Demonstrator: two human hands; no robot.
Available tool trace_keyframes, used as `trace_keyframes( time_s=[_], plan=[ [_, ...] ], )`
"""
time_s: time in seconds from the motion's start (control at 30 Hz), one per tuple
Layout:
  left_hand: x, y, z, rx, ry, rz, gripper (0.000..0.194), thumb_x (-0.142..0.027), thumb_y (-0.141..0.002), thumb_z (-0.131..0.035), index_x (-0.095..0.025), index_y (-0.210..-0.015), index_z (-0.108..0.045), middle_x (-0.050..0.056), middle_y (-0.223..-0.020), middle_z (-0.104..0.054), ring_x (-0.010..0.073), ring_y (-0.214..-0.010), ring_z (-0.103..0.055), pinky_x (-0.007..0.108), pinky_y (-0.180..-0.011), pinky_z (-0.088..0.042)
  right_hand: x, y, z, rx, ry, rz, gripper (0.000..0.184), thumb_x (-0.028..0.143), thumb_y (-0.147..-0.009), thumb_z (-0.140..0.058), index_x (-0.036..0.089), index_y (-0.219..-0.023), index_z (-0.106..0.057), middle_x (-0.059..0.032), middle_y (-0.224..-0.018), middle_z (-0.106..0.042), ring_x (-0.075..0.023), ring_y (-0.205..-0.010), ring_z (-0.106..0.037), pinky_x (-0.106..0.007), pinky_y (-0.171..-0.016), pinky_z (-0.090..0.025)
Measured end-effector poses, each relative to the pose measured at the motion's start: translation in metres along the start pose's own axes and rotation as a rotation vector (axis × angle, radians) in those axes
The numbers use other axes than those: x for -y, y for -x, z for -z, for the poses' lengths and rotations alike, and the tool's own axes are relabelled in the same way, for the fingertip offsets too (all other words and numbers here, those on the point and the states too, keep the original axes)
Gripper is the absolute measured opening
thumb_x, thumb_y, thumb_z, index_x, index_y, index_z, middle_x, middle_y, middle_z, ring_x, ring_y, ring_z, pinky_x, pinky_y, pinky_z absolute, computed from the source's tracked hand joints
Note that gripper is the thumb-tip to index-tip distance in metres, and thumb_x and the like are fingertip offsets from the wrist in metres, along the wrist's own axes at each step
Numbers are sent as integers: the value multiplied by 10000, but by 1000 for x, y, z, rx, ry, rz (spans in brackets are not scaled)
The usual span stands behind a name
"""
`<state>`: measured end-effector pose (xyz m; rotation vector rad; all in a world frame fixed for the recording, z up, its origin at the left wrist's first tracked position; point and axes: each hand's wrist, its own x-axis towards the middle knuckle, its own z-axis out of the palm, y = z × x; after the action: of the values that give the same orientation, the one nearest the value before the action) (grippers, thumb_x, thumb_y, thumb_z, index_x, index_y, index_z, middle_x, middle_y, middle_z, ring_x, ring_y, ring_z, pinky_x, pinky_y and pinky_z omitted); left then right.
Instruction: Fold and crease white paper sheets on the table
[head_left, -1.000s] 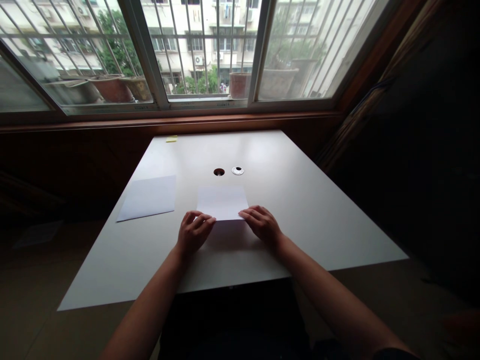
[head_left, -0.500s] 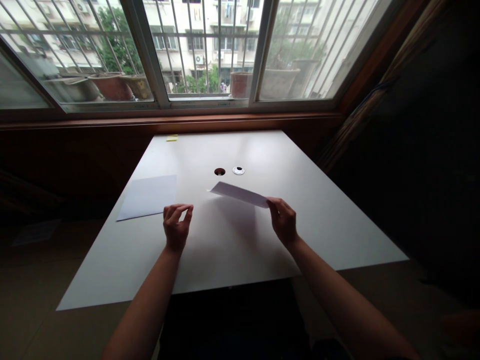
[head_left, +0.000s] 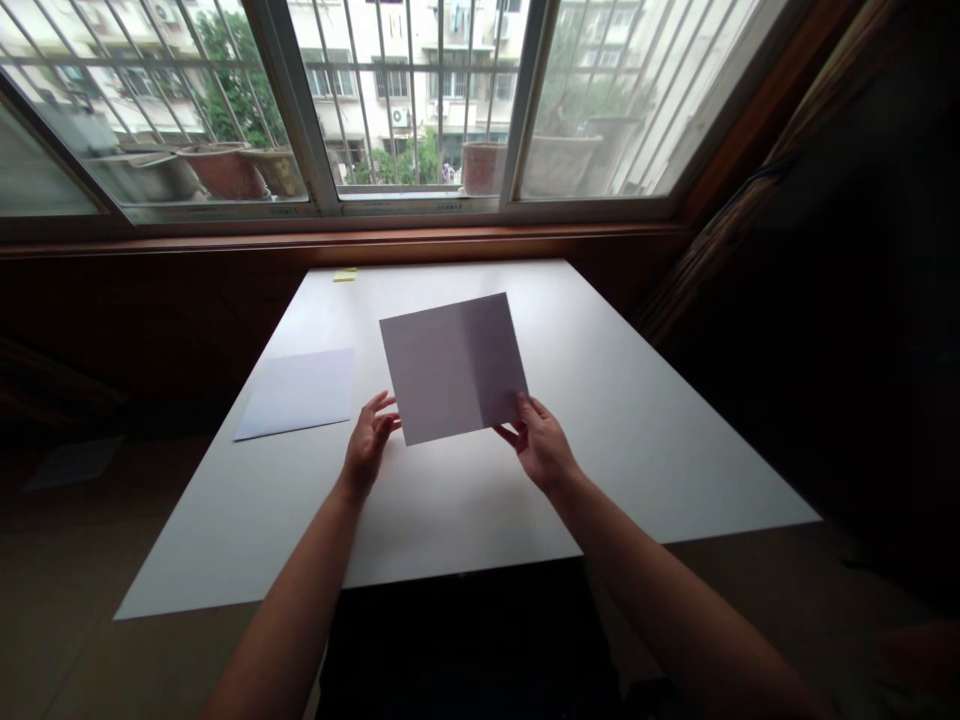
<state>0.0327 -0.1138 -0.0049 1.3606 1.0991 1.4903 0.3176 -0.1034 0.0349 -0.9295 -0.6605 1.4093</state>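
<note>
A sheet of white paper (head_left: 450, 370) is raised above the table, tilted up and turned slightly, with a darker band along its right side. My right hand (head_left: 541, 440) pinches its lower right corner, thumb in front and other fingers behind. At the lower left edge is my left hand (head_left: 365, 440), its fingers apart; the fingertips reach the paper's edge and are partly hidden there, without a visible grip. Left of that hand a stack of white paper (head_left: 300, 392) lies on the white table (head_left: 637, 450).
Small yellow sticky notes (head_left: 345, 275) lie at the table's far left corner. Beyond the table stand a wooden sill (head_left: 420, 240) and a barred window with flower pots (head_left: 484, 168) outside. A pale sheet (head_left: 75, 463) rests on the floor at left.
Both hands held the sheet flat on the table; then the left let go and the right lifted it. Now the sheet stands tilted up, and my left hand has opened beside its left edge.
</note>
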Motion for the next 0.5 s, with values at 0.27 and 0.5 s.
trace_keyframes(
  time_s=[0.27,0.5],
  plan=[
    [0,-1,-1,-25,283,218,885,-398,-817,-768,-251,-1518,-248,82,-1114,-693,229,-960,-683,366,-832,-552,-21,15,-5,189,148,-128,301,471,-825,-718,257,-1034,-694,-18,-1102,-696,-211,-1003,-647,-423,-883,-586],
    [-8,-4,-1,-56,349,285,942,-326,-753,-819,-218,-1512,-271,63,-1018,-715,202,-819,-685,308,-740,-548,-8,17,-2,395,-60,-329,481,624,-937,-463,271,-1226,-617,-67,-1213,-687,-298,-1141,-633,-552,-968,-509]
  ],
)
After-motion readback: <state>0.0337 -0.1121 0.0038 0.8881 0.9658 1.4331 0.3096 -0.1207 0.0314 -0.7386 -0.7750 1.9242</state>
